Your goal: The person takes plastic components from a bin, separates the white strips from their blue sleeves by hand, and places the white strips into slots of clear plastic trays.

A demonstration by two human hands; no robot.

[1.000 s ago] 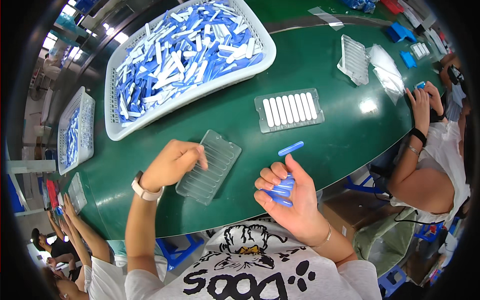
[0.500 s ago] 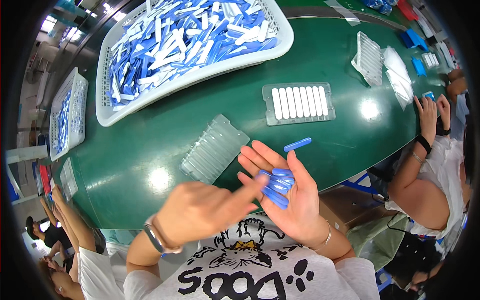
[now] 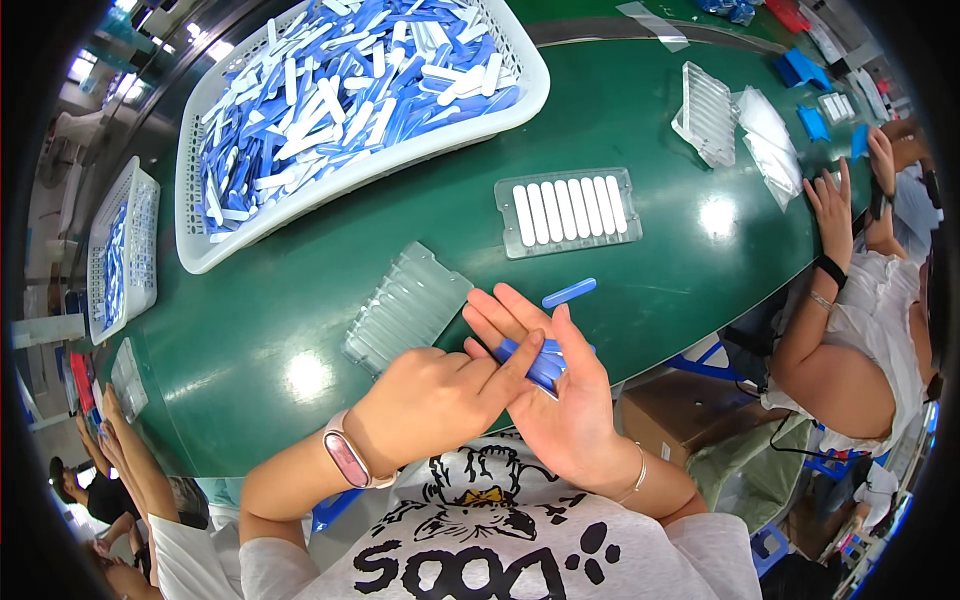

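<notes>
My right hand [image 3: 568,400] is palm up and cupped, with several glossy blue round-ended strips [image 3: 546,370] lying in it. Over that palm, my left hand [image 3: 440,392] has its fingers bent, and its index fingertip presses among the strips. Its thumb tip is hidden. One loose blue strip [image 3: 569,292] lies on the table just beyond my right fingertips. Left of my right fingers is a clear ribbed plastic tray [image 3: 408,305], tilted on the green table. A second clear tray [image 3: 509,240] farther off holds a row of white round-ended strips [image 3: 570,211].
A large white basket [image 3: 350,182] heaped with blue and white strips stands at the far left, with a smaller basket [image 3: 148,250] beside it. Stacked clear trays [image 3: 708,115] and plastic bags [image 3: 768,145] lie at the far right. A co-worker's hands [image 3: 832,210] are at the right edge.
My left index finger has come down onto the strips in my right palm, and the left wrist has turned, showing the watch face. The whole view has shifted slightly.
</notes>
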